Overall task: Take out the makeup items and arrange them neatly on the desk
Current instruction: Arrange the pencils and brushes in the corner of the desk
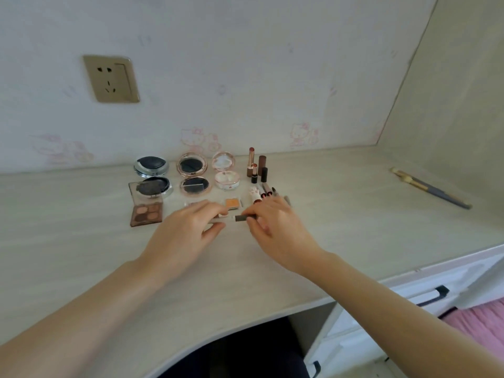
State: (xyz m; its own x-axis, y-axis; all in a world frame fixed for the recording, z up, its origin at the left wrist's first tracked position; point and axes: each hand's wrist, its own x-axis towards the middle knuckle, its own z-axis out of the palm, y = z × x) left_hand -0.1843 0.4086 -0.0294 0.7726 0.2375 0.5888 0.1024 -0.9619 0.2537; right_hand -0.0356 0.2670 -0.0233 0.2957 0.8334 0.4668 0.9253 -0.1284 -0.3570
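Both hands, left [188, 225] and right [272, 222], are pinching a slim makeup stick [240, 218] (placing step), next needing alignment beside the eyeshadow palette [146, 212] on the tabletop [354, 227].

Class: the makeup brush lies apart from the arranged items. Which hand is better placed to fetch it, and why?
Right. The makeup brush lies far right on the desk, on the right hand's side. The left hand would have to cross over.

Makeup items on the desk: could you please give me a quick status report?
Both hands, left and right, pinch a small slim item. Compacts, lipsticks in rows. Brush apart, far right.
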